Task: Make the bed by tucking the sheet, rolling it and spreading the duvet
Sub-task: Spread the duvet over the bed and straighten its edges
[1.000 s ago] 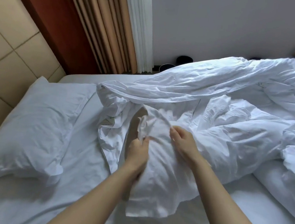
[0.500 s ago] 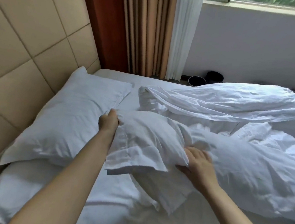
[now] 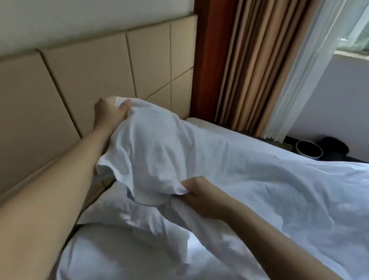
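Note:
The white duvet [image 3: 254,184] lies across the bed, its top edge lifted toward the headboard. My left hand [image 3: 109,111] grips the duvet's far corner, raised in front of the headboard. My right hand [image 3: 198,195] clutches the duvet's edge nearer to me, lower down. A white pillow [image 3: 124,213] lies partly hidden under the lifted edge. The white sheet [image 3: 130,265] covers the mattress in the foreground.
A beige panelled headboard [image 3: 69,94] runs along the left. Tan curtains [image 3: 252,60] and a white sheer hang by the window at the back. A round dark bin [image 3: 309,150] stands on the floor beyond the bed.
Both hands have pulled the duvet's top edge up and toward the headboard, over the pillow. My left hand rose from pillow level to the headboard. My view has tilted up and left.

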`<state>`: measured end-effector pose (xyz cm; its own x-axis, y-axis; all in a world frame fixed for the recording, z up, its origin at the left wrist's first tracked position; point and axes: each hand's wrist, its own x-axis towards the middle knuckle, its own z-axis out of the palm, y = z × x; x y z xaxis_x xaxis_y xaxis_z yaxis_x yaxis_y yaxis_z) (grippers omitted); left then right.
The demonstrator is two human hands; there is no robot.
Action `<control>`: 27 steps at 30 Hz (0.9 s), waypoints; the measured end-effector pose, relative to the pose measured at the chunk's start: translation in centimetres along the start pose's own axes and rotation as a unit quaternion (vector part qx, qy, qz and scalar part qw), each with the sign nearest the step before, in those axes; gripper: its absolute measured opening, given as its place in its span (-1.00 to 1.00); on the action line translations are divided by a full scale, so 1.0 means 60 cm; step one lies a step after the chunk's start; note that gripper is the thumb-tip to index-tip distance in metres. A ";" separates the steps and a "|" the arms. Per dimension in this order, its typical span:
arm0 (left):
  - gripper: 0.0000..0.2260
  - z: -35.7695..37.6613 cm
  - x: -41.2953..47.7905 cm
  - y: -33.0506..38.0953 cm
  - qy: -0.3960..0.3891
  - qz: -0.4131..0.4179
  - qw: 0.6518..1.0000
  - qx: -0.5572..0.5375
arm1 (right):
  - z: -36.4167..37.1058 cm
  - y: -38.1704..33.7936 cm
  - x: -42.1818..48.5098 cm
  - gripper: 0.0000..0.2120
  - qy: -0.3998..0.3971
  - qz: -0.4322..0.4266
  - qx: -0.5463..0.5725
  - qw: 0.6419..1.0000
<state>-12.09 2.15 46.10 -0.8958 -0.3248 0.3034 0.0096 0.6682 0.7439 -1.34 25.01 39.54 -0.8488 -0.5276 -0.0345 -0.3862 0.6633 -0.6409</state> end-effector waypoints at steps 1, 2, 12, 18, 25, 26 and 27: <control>-0.67 -0.023 0.031 -0.014 0.007 0.010 1.000 0.023 | 0.013 -0.029 0.034 -0.50 0.001 -0.011 0.026 1.000; -0.67 -0.042 0.056 -0.031 0.005 0.020 0.999 0.044 | 0.029 -0.053 0.065 -0.48 -0.010 -0.020 0.045 0.999; -0.73 0.011 0.057 -0.272 -0.080 -0.054 0.987 0.130 | 0.235 -0.007 0.176 -0.76 -0.145 0.056 0.051 0.987; -0.71 0.085 -0.023 -0.384 -0.162 -0.157 0.966 0.125 | 0.317 0.057 0.153 -0.77 -0.210 0.156 0.026 0.965; -0.53 0.148 -0.237 -0.443 -0.361 -0.210 0.884 0.208 | 0.358 0.130 0.021 -0.79 -0.212 0.278 0.068 0.935; -0.54 0.158 -0.272 -0.440 -0.384 -0.208 0.876 0.204 | 0.360 0.144 -0.005 -0.80 -0.204 0.304 0.079 0.927; -0.55 0.169 -0.306 -0.437 -0.405 -0.203 0.869 0.199 | 0.362 0.158 -0.033 -0.82 -0.195 0.326 0.090 0.921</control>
<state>-0.42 -2.61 15.02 -0.8099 -0.1187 -0.5744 -0.3912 0.8390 0.3782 4.52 20.78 16.86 -0.6719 -0.2218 -0.7067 0.2554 0.8262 -0.5021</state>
